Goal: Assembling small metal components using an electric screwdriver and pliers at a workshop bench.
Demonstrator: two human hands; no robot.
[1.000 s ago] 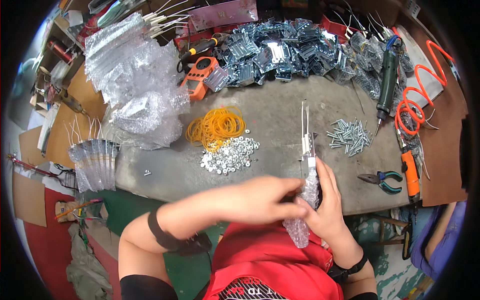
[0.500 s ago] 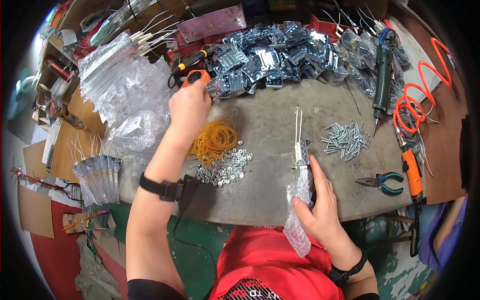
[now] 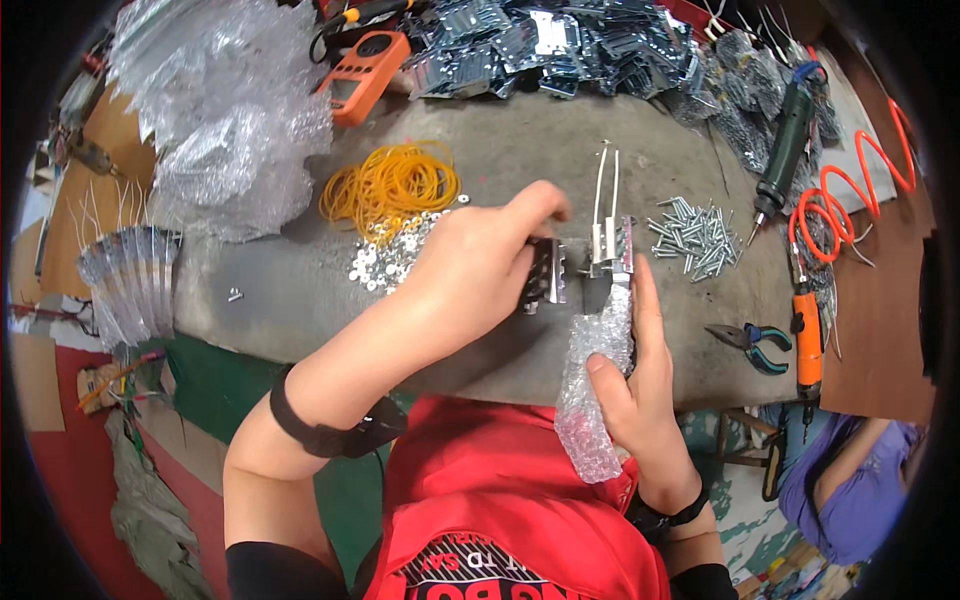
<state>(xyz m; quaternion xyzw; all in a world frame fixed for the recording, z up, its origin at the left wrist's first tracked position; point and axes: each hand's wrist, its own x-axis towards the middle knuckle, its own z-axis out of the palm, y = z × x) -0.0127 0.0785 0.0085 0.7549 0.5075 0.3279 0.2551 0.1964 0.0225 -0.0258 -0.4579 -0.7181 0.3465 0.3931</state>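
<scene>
My left hand (image 3: pixel 470 255) grips a small shiny slotted metal bracket (image 3: pixel 545 277), held just left of the part in my other hand. My right hand (image 3: pixel 643 385) is closed around a bubble-wrapped part (image 3: pixel 590 400). From its far end stick out a metal plate (image 3: pixel 626 245) and white ceramic pieces with two pale wire leads (image 3: pixel 603 185). A narrow gap separates the bracket from that part. Beneath and beyond my left hand lie loose nuts (image 3: pixel 380 262) and a heap of yellow rubber bands (image 3: pixel 395 185). To the right of my right hand is a pile of screws (image 3: pixel 695 238).
Metal brackets are heaped (image 3: pixel 560 45) at the far side, beside an orange multimeter (image 3: pixel 370 75). Bubble-wrapped parts (image 3: pixel 225 130) lie far left. On the right are pliers (image 3: pixel 752 345), a dark electric screwdriver (image 3: pixel 787 150), an orange-handled tool (image 3: pixel 806 340) and a coiled orange hose (image 3: pixel 850 190).
My left hand has come back from the bracket heap and multimeter toward my right hand, now with a bracket in it. My right hand keeps its hold. The view has shifted.
</scene>
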